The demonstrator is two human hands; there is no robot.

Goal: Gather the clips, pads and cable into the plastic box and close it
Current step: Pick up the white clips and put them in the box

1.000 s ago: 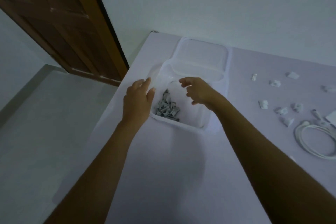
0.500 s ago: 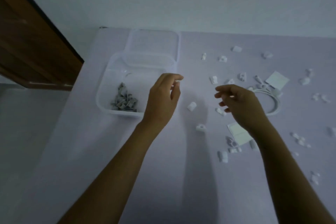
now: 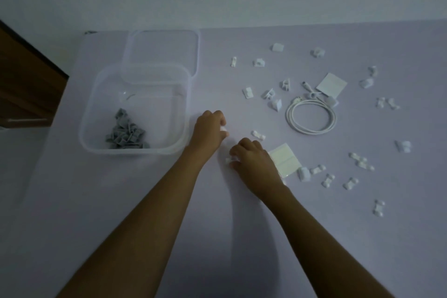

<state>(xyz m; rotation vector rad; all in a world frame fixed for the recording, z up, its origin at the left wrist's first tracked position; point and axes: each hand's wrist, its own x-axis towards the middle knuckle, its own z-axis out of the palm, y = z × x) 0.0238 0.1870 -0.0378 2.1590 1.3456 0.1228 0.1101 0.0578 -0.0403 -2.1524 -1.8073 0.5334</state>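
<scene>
A clear plastic box (image 3: 96, 113) stands open at the left of the table, with a heap of grey clips (image 3: 125, 134) inside. Its clear lid (image 3: 162, 53) leans behind it. Just right of the box, my left hand (image 3: 209, 130) pinches a small white clip (image 3: 225, 131) on the table. My right hand (image 3: 251, 161) is lower and to the right, fingers curled round another white clip (image 3: 229, 159). Several white clips (image 3: 258, 135) lie scattered to the right, with a coiled white cable (image 3: 310, 117) and two white pads (image 3: 286, 161) (image 3: 331, 84).
The table (image 3: 121, 213) is covered in a pale cloth and meets a plain wall at the back. A brown wooden door (image 3: 26, 84) stands past the table's left edge.
Both hands have left the box and dropped to the table right of it; each has closed on a white clip. The view has swung right, showing the scattered clips.
</scene>
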